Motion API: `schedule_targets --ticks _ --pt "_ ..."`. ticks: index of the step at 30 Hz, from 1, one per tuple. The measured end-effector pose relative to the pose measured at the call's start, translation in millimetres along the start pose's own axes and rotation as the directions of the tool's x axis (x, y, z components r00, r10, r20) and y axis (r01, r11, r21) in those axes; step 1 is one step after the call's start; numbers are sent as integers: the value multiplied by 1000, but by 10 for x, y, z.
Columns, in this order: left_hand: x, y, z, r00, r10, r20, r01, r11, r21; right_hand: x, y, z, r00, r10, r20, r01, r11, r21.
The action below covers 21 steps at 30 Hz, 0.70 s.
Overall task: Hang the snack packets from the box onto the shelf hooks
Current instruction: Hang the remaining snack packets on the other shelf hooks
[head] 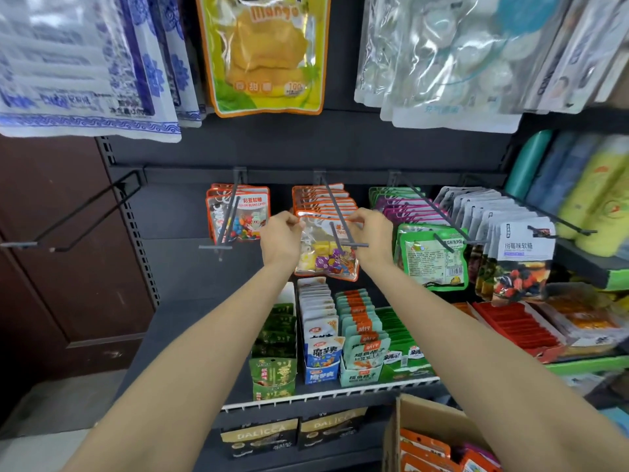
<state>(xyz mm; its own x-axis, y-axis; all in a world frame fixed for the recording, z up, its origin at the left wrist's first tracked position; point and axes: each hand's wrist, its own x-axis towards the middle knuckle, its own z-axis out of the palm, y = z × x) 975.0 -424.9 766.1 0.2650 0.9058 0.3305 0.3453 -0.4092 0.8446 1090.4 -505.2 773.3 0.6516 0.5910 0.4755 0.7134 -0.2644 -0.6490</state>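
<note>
Here we face the dark shelf unit (pixel 306 148), its row of peg hooks carrying snack packets at very different fills. The orange-bordered candy stack (pixel 323 199) on the middle hook (pixel 335 212) is deep, the colour-bean packets (pixel 238 209) to its left number only a few, and the far-left hook (pixel 85 212) is bare. To the right hang green packets (pixel 430 257) and white berry-candy packets (pixel 524 257). Low at the right, the cardboard box (pixel 425 417) holds several more orange packets (pixel 425 447), so we judge the job partly done, with a fair number left to hang.

Both our hands are clamped on one orange-bordered candy packet (pixel 326 250) at its top edge: the left hand (pixel 280 240) pinches the left corner, the right hand (pixel 371 236) the right corner. The packet hangs between them at the front end of the middle hook, just ahead of the stack. We cannot tell whether its hole is already threaded over the hook's tip; if so, it needs only a push back against the others.
</note>
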Motion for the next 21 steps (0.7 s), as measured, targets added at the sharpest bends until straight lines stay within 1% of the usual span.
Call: schedule_targets --ticks 3,5,8,10,13,15,17,18,19,21 --pt "-7 -17 31 1000 8 -7 -8 1000 18 63 -12 14 1000 7 -9 -7 1000 -3" --pt "-68 -38 29 1000 6 0 -6 1000 21 29 10 -39 1000 -11 14 11 1000 -11" --pt "-198 -87 23 1000 -26 -16 26 1000 14 -80 88 -144 999 -34 37 35 999 -27" --pt "-320 -140 35 996 -72 -46 71 997 -18 -206 149 -236 998 -24 61 23 1000 9" --pt "-628 -191 120 991 -97 -90 95 995 -20 -507 313 -450 990 3 144 -12 998 60" --pt "-923 -179 239 987 -66 -144 70 997 21 -761 500 -658 977 19 210 -30 998 49" --pt "-1253 -158 407 973 -35 -227 52 996 66 -1044 744 -857 959 51 277 -61 998 28" --pt "-1425 -142 507 970 -26 -243 46 996 75 -1188 893 -938 945 73 319 -80 997 8" --pt "-1597 -144 626 976 -21 -218 40 996 82 -1335 1049 -1011 928 92 360 -94 995 -12" --pt "-1935 -180 900 997 -38 -64 44 993 111 -1616 1368 -1103 896 138 422 -135 990 -37"
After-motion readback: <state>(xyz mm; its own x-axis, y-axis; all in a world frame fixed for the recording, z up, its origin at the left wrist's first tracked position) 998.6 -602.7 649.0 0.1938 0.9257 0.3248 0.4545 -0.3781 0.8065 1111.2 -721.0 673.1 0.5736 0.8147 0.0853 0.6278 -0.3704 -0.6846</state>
